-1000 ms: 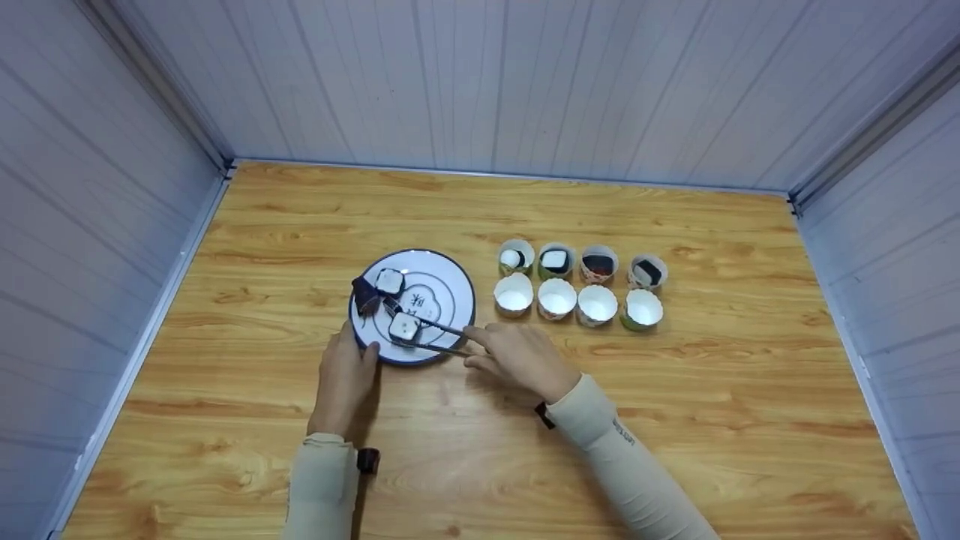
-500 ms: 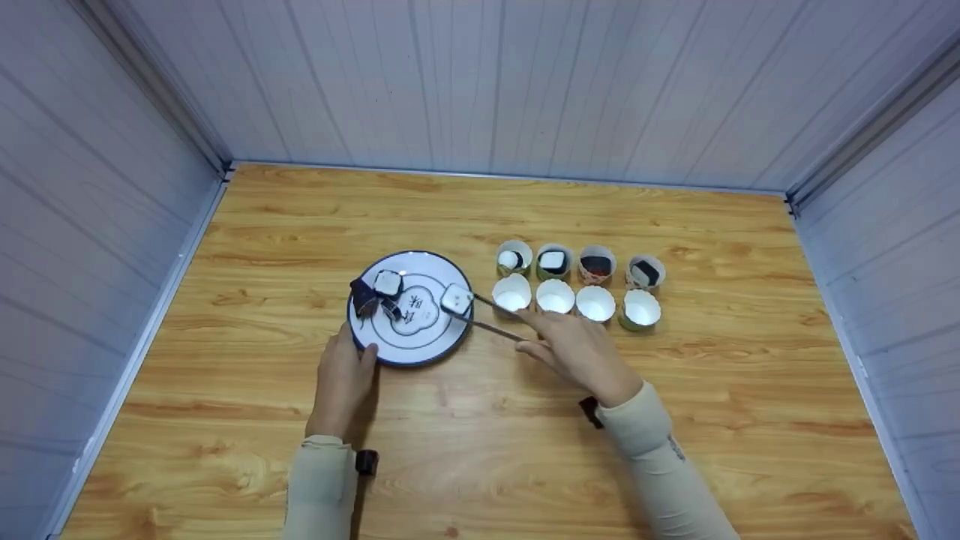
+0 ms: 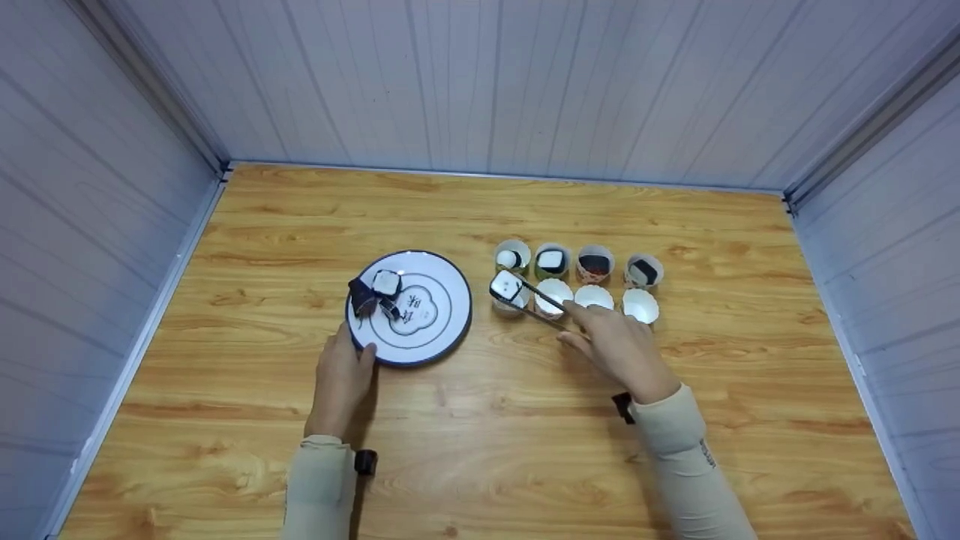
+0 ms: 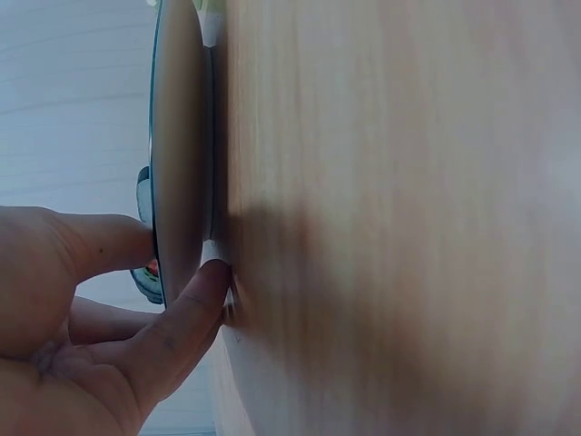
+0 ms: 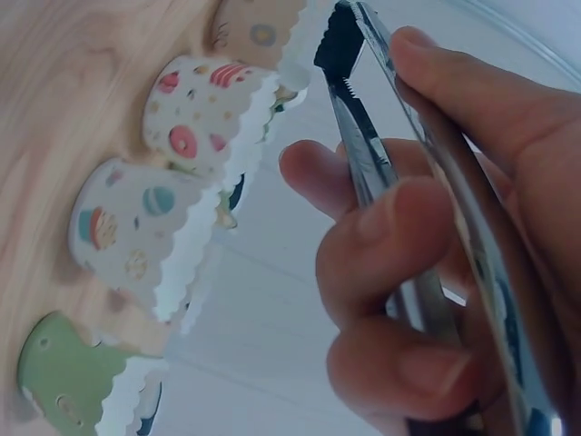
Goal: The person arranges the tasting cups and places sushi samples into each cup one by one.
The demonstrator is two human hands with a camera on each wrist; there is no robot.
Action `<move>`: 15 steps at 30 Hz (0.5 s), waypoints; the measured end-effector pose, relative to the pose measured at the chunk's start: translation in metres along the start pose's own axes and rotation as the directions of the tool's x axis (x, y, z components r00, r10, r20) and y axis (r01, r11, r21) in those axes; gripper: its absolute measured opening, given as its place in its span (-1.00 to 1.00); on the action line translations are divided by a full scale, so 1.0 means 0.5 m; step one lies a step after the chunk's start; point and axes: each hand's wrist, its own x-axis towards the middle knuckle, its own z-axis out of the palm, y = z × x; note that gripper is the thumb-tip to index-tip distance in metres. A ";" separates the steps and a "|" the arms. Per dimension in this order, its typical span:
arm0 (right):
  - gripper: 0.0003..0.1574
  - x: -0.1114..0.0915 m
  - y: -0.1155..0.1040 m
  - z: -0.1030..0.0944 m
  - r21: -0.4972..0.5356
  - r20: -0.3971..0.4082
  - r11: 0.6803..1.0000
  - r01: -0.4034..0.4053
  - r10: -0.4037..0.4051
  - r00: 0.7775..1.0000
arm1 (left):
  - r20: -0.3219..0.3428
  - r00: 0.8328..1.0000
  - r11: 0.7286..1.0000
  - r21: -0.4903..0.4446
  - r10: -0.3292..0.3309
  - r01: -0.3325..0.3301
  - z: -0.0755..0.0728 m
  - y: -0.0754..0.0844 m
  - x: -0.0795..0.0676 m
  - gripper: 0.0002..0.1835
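My left hand (image 3: 339, 382) grips the near-left rim of a white plate (image 3: 442, 326) with a blue edge, thumb on top and fingers beneath. On the plate lie a white-topped sushi piece (image 3: 387, 282), a dark wrapped piece (image 3: 362, 298) and a small dark piece (image 3: 390, 308). My right hand (image 3: 624, 351) holds metal tongs (image 5: 490, 263). Between the tong tips is a sushi piece (image 3: 506, 286), white on top and dark at the side. It hangs over the leftmost front paper cup (image 3: 511, 308), partly hiding it.
More scalloped paper cups (image 3: 640, 307) stand in the front row, white inside. Behind them, a back row of cups (image 3: 595, 279) holds black and white sushi pieces. Pale panel walls (image 3: 480, 90) enclose the wooden tabletop (image 3: 450, 442) at the back and sides.
My right hand has moved right with the tongs, lifting the sushi piece off the plate and carrying it over the leftmost front cup. My left hand has stayed at the plate rim.
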 end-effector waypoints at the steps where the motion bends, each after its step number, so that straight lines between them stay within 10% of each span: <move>1: -0.39 -0.001 0.002 0.000 -0.001 0.006 1.000 -0.007 0.007 1.000 | 0.000 1.000 1.000 -0.001 0.001 -0.001 0.000 0.000 0.000 -0.36; 15: -0.42 0.004 0.005 0.008 -0.053 0.026 0.998 -0.024 0.026 0.999 | -0.010 1.000 0.999 -0.026 0.019 -0.020 0.000 -0.004 -0.002 -0.35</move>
